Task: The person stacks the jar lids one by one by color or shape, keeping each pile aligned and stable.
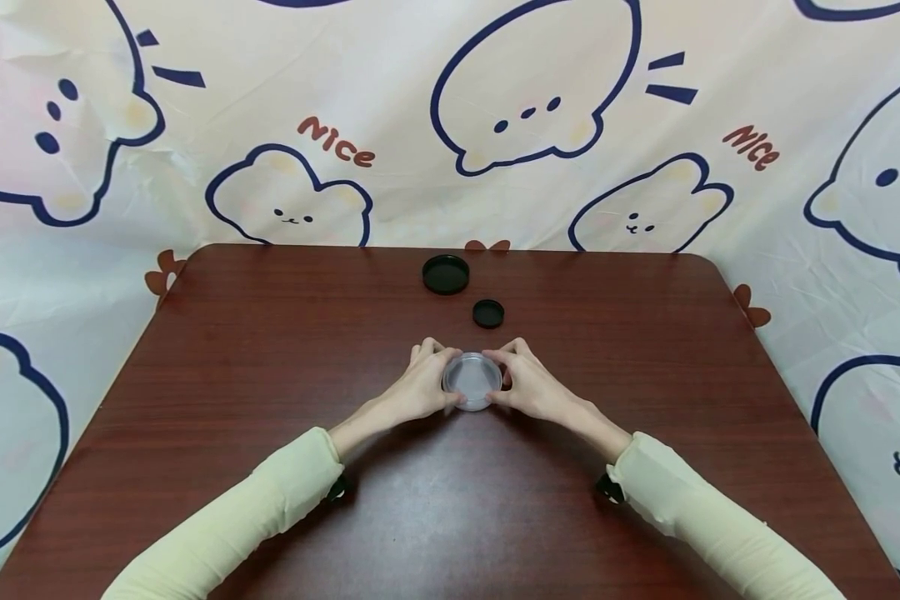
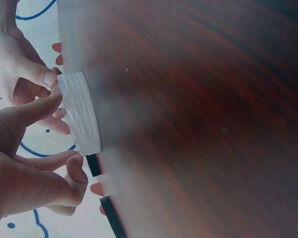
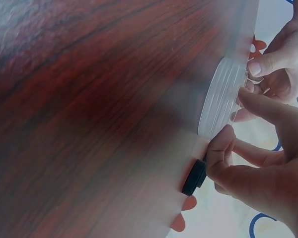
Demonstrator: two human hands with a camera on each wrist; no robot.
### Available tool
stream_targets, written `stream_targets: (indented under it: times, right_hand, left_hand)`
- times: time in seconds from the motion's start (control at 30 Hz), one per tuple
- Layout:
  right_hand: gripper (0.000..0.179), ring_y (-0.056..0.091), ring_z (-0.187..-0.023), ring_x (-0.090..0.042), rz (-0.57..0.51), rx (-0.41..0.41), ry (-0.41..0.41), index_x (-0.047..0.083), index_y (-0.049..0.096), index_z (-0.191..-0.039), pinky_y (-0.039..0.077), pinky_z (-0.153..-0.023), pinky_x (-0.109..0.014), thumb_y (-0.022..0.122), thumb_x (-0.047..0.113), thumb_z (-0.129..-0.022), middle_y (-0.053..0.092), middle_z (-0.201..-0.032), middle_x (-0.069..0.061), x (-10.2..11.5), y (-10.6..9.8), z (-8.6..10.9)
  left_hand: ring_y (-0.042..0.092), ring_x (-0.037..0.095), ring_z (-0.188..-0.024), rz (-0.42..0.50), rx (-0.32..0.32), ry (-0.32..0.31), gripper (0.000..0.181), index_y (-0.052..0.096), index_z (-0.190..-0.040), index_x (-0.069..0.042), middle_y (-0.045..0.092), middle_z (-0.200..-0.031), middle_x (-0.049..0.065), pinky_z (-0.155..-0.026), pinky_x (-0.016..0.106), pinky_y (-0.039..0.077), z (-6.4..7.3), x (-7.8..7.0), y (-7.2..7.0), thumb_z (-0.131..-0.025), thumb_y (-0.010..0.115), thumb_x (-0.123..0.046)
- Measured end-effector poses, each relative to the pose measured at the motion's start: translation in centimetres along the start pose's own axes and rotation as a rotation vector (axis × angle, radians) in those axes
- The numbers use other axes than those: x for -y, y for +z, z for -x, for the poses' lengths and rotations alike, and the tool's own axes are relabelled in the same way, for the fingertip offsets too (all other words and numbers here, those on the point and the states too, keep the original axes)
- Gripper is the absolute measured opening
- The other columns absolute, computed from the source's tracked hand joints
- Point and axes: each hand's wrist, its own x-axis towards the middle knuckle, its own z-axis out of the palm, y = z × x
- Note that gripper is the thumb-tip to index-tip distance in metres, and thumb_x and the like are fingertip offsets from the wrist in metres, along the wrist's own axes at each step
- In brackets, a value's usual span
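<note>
A shallow, clear round plastic dish (image 1: 472,382) with ridged sides is at the middle of the table, between both hands. My left hand (image 1: 422,383) pinches its left rim with thumb and fingers, and my right hand (image 1: 528,383) grips the right rim the same way. From the side, the left wrist view shows the dish (image 2: 79,114) with several horizontal edges around its wall; whether it is one piece or stacked pieces I cannot tell. In the right wrist view the dish (image 3: 222,99) appears close to the tabletop, its underside hard to make out.
Beyond the hands lie two black round shallow pieces, a larger one (image 1: 446,274) near the back edge and a smaller one (image 1: 488,313) closer in. The dark wooden table (image 1: 270,333) has rounded back corners. A patterned cloth (image 1: 390,75) hangs behind and along both sides.
</note>
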Motion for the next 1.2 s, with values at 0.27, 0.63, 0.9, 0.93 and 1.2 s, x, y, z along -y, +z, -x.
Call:
stream_targets:
  times: [0.27,0.63,0.9,0.93,1.2]
  right_hand:
    - [0.062,0.051,-0.076,-0.016,-0.014,-0.002,-0.008,-0.008,0.051,-0.134,0.045,-0.066,-0.024,0.078,0.005,-0.08,0.043,-0.111,-0.018,-0.1,0.0,0.07]
    - [0.06,0.051,-0.075,-0.015,-0.009,-0.013,-0.016,-0.007,0.051,-0.134,0.045,-0.065,-0.024,0.077,0.006,-0.081,0.044,-0.11,-0.018,-0.11,0.07,0.06]
    - [0.057,0.053,-0.075,-0.019,-0.024,-0.035,-0.01,-0.007,0.053,-0.132,0.045,-0.065,-0.024,0.076,0.007,-0.082,0.044,-0.107,-0.016,-0.28,-0.16,-0.03]
    - [0.056,0.054,-0.075,-0.02,-0.028,-0.039,-0.009,-0.007,0.054,-0.132,0.045,-0.065,-0.024,0.076,0.007,-0.082,0.044,-0.107,-0.016,-0.28,-0.21,-0.07]
    - [0.05,0.053,-0.076,-0.02,-0.043,-0.052,0.001,-0.007,0.055,-0.13,0.045,-0.066,-0.025,0.073,0.009,-0.086,0.044,-0.106,-0.016,-0.3,-0.49,-0.45]
  left_hand:
    - [0.039,0.033,-0.106,0.005,-0.011,0.023,0.062,0.056,-0.129,0.004,0.045,-0.119,0.019,-0.087,0.042,0.041,0.09,0.02,-0.13,-0.075,0.084,-0.012]
    - [0.039,0.034,-0.108,0.02,0.0,0.033,0.061,0.055,-0.131,0.003,0.044,-0.123,0.019,-0.088,0.043,0.04,0.25,0.0,-0.33,-0.078,0.082,-0.013]
    - [0.039,0.036,-0.112,0.031,-0.027,0.037,0.064,0.052,-0.134,0.003,0.044,-0.123,0.02,-0.089,0.045,0.041,0.18,0.35,-0.54,-0.08,0.081,-0.013]
    - [0.039,0.036,-0.112,0.035,-0.035,0.041,0.064,0.052,-0.134,0.003,0.044,-0.123,0.02,-0.089,0.045,0.04,0.15,0.42,-0.59,-0.08,0.081,-0.013]
    - [0.04,0.036,-0.111,0.064,-0.067,0.049,0.059,0.052,-0.133,0.005,0.045,-0.122,0.02,-0.089,0.045,0.039,-0.03,0.71,-0.95,-0.082,0.078,-0.01]
